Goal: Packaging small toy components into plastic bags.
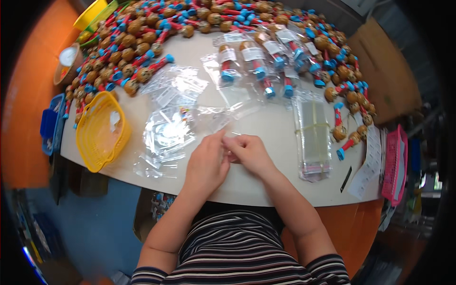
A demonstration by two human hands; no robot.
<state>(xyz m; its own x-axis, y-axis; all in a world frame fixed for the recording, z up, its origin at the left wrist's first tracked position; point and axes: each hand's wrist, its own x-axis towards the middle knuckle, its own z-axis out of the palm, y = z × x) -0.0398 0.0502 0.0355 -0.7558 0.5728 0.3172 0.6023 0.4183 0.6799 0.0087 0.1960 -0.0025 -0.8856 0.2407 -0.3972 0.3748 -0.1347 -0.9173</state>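
Note:
My left hand (206, 164) and my right hand (251, 154) meet above the near middle of the table, fingers pinched together. A clear plastic bag (218, 121) shows at their fingertips; its lower part is hidden by the fingers. Left of my hands lies a loose pile of clear plastic bags (166, 130). Beyond them, several toys in clear bags with white labels (254, 54) lie in a group; each has a brown round head, a red stem and a blue end. To the right rests a banded stack of flat clear bags (313, 135).
Unbagged toys (142, 35) heap along the table's far edge and both sides. A yellow basket (90, 159) stands at left, near a blue bin (52, 126). A pink basket (392, 166), paper sheet (365, 173), thin black tool (346, 179) and cardboard box (387, 71) are at right.

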